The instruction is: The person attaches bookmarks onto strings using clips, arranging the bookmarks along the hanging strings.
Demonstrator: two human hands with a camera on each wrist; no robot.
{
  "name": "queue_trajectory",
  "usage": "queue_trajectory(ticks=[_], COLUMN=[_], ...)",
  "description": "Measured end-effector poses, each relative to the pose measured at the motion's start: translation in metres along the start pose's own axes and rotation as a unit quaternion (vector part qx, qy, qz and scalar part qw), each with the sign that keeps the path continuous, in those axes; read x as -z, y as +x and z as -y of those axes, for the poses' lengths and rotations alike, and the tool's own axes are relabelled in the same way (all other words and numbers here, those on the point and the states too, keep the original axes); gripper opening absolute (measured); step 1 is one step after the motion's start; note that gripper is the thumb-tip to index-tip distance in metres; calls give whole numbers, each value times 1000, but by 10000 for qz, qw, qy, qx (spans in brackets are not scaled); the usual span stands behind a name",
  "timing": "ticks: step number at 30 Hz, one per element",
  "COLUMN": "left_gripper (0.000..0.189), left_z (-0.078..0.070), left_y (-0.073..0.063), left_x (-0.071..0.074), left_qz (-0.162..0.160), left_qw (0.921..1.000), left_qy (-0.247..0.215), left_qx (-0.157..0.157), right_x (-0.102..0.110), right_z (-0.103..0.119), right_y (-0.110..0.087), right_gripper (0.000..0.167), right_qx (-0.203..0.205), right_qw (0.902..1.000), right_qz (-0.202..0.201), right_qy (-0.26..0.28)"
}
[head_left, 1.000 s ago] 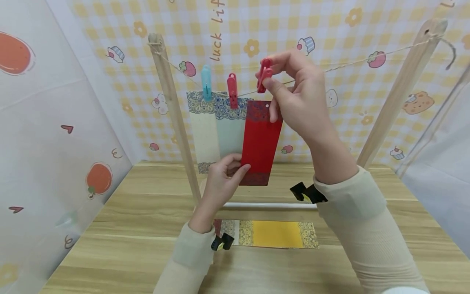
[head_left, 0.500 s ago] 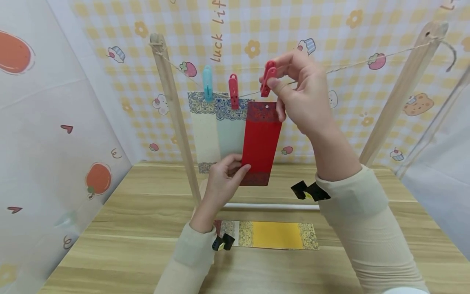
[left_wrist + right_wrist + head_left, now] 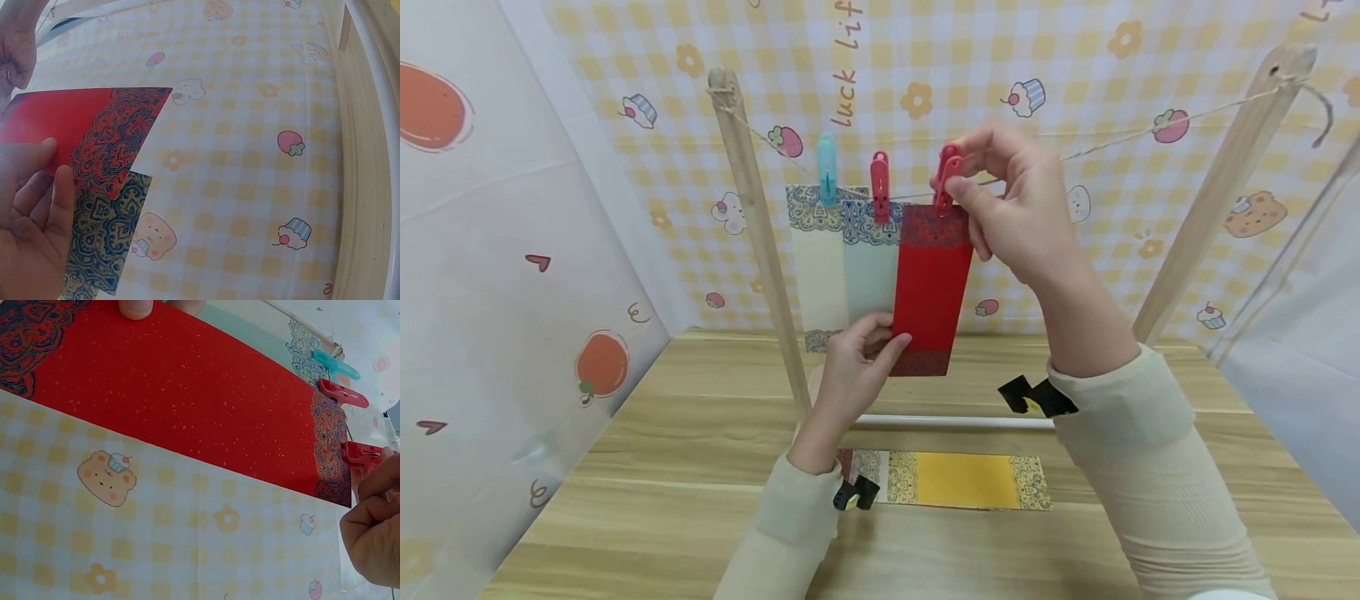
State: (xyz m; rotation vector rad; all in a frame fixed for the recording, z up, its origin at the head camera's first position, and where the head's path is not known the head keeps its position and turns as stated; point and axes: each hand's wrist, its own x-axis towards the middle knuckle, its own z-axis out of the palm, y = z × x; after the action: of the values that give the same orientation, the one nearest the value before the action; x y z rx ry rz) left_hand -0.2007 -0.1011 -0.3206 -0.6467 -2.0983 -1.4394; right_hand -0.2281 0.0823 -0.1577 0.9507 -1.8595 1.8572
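Observation:
My left hand (image 3: 859,358) pinches the lower left edge of a red card (image 3: 931,292) with dark patterned ends, which hangs upright below a string (image 3: 1105,147). With thumb and fingers, my right hand (image 3: 1022,208) squeezes a red clothespin (image 3: 950,171) at the string. In the right wrist view, that clothespin's tip (image 3: 350,453) overlaps the card's patterned top edge. To the left, a second red clothespin (image 3: 880,185) holds a pale green card (image 3: 869,279), partly behind the red one. A light blue clothespin (image 3: 827,171) holds a cream card (image 3: 820,267) farther left.
Two wooden posts (image 3: 760,242) carry the string, the right post (image 3: 1221,200) leaning outward. A white bar (image 3: 955,422) runs low between them. A yellow card (image 3: 966,480) lies on the wooden table (image 3: 647,500), with other cards partly visible beside it. Patterned cloth stands behind.
My right hand has brought the red clothespin slightly right and down onto the red card's top edge, covering its small hole. The red card has risen slightly; my left hand stays in place.

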Motion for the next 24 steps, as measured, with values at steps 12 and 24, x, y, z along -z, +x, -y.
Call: queue_trajectory(ticks=[12, 24], left_gripper=[18, 19], left_z=[3, 6], left_y=[-1, -1], left_x=[-1, 0], left_qz=[-58, 64], left_qw=[9999, 10000], left_qy=[-44, -55], left_qx=[-144, -13], right_x=[1, 4], right_z=[-6, -7], right_y=[-7, -8], right_gripper=[16, 33], right_qx=[-93, -367], right_qw=[9998, 9992], right_qz=[90, 73], right_qy=[-159, -140])
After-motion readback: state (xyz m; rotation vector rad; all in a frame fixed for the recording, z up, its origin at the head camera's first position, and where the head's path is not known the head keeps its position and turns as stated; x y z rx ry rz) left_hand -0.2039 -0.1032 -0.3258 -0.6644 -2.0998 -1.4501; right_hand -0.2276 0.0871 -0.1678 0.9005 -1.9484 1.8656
